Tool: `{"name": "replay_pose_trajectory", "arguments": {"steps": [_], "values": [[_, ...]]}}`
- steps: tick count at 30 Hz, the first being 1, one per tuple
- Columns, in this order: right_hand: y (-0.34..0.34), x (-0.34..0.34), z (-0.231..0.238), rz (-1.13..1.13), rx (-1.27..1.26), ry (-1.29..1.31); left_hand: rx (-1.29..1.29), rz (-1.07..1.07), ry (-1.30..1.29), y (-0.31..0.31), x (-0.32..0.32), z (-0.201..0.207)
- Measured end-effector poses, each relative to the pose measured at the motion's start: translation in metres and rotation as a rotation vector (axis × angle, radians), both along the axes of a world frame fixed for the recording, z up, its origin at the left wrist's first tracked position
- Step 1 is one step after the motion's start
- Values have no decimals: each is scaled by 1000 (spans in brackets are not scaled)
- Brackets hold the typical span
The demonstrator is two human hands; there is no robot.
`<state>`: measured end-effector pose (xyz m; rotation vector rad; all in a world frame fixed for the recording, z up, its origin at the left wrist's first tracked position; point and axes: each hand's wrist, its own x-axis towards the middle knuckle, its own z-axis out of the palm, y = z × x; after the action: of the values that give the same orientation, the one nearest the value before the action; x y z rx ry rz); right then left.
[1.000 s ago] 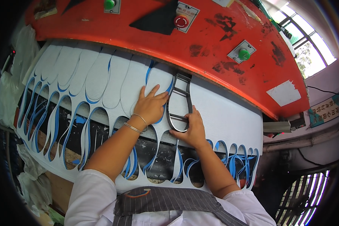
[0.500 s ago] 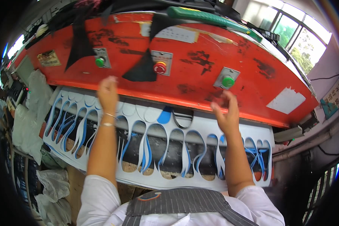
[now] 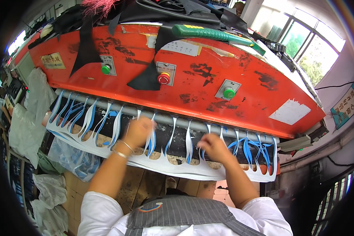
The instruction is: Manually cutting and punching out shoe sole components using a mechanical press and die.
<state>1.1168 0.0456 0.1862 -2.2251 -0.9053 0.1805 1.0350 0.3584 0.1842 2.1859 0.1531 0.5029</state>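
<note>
A white sheet with blue layers point(image 3: 192, 172), cut through with a row of long rounded openings, lies in front of a red machine point(image 3: 185, 86). Narrow strips between the openings run up to a grey bar point(image 3: 177, 121) under the machine's front. My left hand point(image 3: 139, 133), a little blurred, is closed on strips left of the middle. Right of the middle, the curled fingers of my right hand point(image 3: 213, 146) close on another strip; the fingertips are partly hidden. A dark surface point(image 3: 177, 143) shows through the openings.
The machine's front carries a red push button point(image 3: 163, 78) between two green buttons, left point(image 3: 106, 69) and right point(image 3: 229, 93). A green-handled tool point(image 3: 212, 34) and black material point(image 3: 165, 13) lie on top. Plastic bags point(image 3: 31, 126) are at the left.
Both hands have come down and inward from near the buttons to the strips. The sheet's far band with rounded cut-outs no longer shows; the grey bar is visible there.
</note>
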Motion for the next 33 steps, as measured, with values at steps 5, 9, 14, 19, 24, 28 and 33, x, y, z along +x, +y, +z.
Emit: {"name": "replay_pose_trajectory", "arguments": {"steps": [5,9,14,19,24,28,33], "values": [[-12,-72,-18,164,-285,67,354,-450,249,-82,-64,-26],[-7,-86,-31,114,-339,-126,522,-329,168,-109,-78,-34],[5,-90,-34,-40,-293,-276,550,-174,-25,-115,-68,-50],[3,-92,-39,16,-316,-273,477,-218,34,-113,-68,-52],[-10,-57,-4,369,-450,200,498,-494,545,-97,-52,-19],[26,-9,20,258,-320,-3,278,-479,278,-79,-10,-33],[91,70,3,161,-456,-391,335,-293,-39,-88,41,-73]]}}
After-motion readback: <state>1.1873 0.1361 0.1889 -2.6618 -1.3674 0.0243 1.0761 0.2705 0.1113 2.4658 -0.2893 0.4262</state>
